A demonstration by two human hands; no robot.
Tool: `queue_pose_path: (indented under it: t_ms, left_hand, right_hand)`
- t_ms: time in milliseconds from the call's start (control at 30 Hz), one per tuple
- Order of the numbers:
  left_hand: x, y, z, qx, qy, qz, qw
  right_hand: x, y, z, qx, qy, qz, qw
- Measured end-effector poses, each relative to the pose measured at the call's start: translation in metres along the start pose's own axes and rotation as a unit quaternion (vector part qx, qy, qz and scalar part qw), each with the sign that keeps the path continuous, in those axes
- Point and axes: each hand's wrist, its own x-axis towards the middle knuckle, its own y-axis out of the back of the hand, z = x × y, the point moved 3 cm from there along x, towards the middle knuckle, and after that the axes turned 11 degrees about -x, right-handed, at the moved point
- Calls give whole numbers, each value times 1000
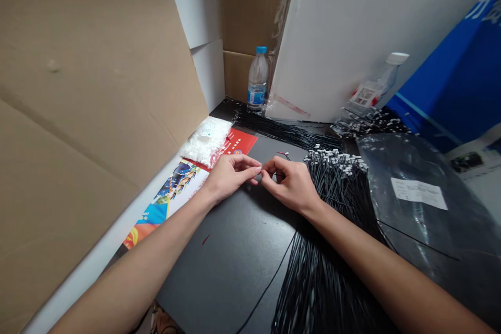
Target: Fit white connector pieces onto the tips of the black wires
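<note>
My left hand (233, 175) and my right hand (291, 182) meet fingertip to fingertip above the dark grey tabletop (230, 250). Thumb and index finger of the left are pinched together; whatever small piece lies in them is too tiny to name. A thin black wire (278, 174) shows inside the curled fingers of my right hand, which are closed in a pinch. Just beyond that hand, a wire end with a white connector (287, 155) sticks up. Beneath my right forearm lies a thick bundle of black wires (313, 276), with white connectors (336, 159) at its far end.
A clear bag of small white connectors (207, 141) rests on a red printed sheet (245, 141). Behind stand a blue-capped bottle (257, 81) and a white-capped one (385, 78). More black wires (282, 130) lie along the back. A plastic bag (415, 224) spreads at right; cardboard (86, 73) walls the left.
</note>
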Motion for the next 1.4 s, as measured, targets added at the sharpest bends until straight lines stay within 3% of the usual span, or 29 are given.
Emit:
queue_pose_path:
  t_ms: [367,900,1200,1400]
  left_hand:
    - [-1,1,-1,-73,15,4,997]
    - [0,-1,-1,-29,15,-8,999]
    - [-1,1,0,26,-21,-52,998]
    - [1,1,0,36,-37,-22,998]
  right_hand:
    - [4,2,2,28,-57,-13,998]
    - [3,0,4,36,-109,-27,993]
    - [2,-1,2,27,-93,-26,995]
    - [2,0,0,17,-62,-20,998]
